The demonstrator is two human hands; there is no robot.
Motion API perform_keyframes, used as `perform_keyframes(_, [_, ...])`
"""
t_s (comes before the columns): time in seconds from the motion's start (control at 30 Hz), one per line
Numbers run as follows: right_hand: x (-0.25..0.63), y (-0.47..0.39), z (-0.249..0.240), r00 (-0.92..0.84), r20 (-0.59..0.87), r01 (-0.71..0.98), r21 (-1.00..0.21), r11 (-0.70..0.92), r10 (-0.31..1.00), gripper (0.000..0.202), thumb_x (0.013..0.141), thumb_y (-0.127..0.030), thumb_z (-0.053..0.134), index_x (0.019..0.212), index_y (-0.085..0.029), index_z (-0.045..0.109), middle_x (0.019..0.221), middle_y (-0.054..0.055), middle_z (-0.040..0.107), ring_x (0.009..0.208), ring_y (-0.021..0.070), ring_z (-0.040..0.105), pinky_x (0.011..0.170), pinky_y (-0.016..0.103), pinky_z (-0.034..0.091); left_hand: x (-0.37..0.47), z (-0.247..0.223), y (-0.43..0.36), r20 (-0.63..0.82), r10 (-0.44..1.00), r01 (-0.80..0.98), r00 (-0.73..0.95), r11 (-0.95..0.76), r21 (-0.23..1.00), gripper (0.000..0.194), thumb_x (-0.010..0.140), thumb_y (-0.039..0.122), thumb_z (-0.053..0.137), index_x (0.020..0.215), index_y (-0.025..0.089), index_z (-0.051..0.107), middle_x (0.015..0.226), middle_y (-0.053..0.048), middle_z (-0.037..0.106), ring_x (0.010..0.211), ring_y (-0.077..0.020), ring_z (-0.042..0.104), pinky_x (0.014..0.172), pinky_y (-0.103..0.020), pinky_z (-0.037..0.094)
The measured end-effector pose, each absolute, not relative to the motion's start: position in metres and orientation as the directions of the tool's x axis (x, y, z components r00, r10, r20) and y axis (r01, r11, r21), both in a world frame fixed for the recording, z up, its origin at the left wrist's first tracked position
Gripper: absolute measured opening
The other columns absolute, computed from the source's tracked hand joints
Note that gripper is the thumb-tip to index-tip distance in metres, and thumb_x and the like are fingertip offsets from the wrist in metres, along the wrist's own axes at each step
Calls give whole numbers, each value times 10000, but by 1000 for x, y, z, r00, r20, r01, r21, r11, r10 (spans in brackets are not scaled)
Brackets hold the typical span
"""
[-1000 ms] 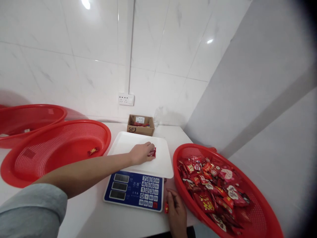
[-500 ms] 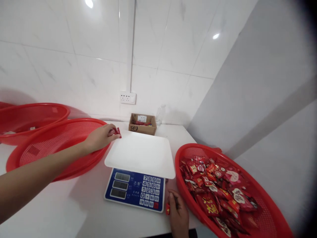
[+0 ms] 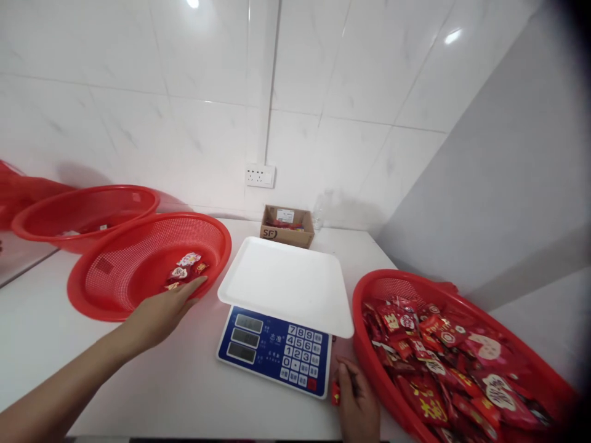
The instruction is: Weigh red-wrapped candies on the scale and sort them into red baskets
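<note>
My left hand (image 3: 164, 311) reaches over the front right rim of a red basket (image 3: 138, 261), its fingers stretched out and nothing seen in them. A few wrapped packets (image 3: 181, 272) lie in that basket beyond the fingers. My right hand (image 3: 357, 400) rests on the table between the scale (image 3: 274, 351) and the right basket (image 3: 397, 394), its fingers curled on a small red packet (image 3: 336, 394). The scale's white pan (image 3: 286, 283) bears nothing. Red packets (image 3: 429, 351) in quantity lie in the right basket.
Another red basket (image 3: 92, 212) stands at the back left. Behind the pan is a cardboard box (image 3: 287, 235) with small packets inside, and a clear bottle (image 3: 319, 212) beside it. A white socket (image 3: 260, 175) is on the tiled wall.
My left hand has moved from beside the pan to the left basket's rim, and the red packet it held has left it. The view has shifted left. My right hand keeps its place beside the scale.
</note>
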State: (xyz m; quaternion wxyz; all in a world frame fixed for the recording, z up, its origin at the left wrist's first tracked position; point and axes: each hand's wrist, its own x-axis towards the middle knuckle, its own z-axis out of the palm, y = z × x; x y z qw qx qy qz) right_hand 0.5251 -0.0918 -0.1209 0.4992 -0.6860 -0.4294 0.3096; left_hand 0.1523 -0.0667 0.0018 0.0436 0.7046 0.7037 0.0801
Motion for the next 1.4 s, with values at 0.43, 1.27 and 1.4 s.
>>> perform_keyframes(0.43, [521, -92, -120, 458, 33, 291, -950, -116, 888, 555, 658, -664, 524, 854, -162, 660, 929, 100, 686, 886, 261, 613, 775, 334, 478, 163, 3, 8, 189, 963, 981, 191, -183, -61, 561, 812, 27, 272, 1321, 203, 428, 1237, -112, 566, 1102, -276, 546, 894, -455, 421])
perform_keyframes(1.27, [458, -21, 0, 11, 202, 254, -948, 192, 979, 568, 816, -401, 526, 1327, -208, 372, 1308, 100, 477, 1174, 190, 476, 953, 366, 411, 217, -62, -32, 833, 549, 738, 69, -590, 328, 375, 862, 226, 451, 1235, 201, 426, 1220, -127, 501, 1207, -280, 416, 1029, -514, 298])
perform_keyframes(1.4, [487, -32, 14, -28, 312, 564, -779, 273, 950, 561, 805, -348, 545, 1334, -235, 396, 1409, 53, 371, 1301, 195, 317, 1067, 401, 268, 217, -61, -34, 799, 597, 717, 73, -588, 374, 386, 867, 244, 437, 1251, 214, 415, 1243, -125, 487, 1231, -292, 391, 1038, -524, 279])
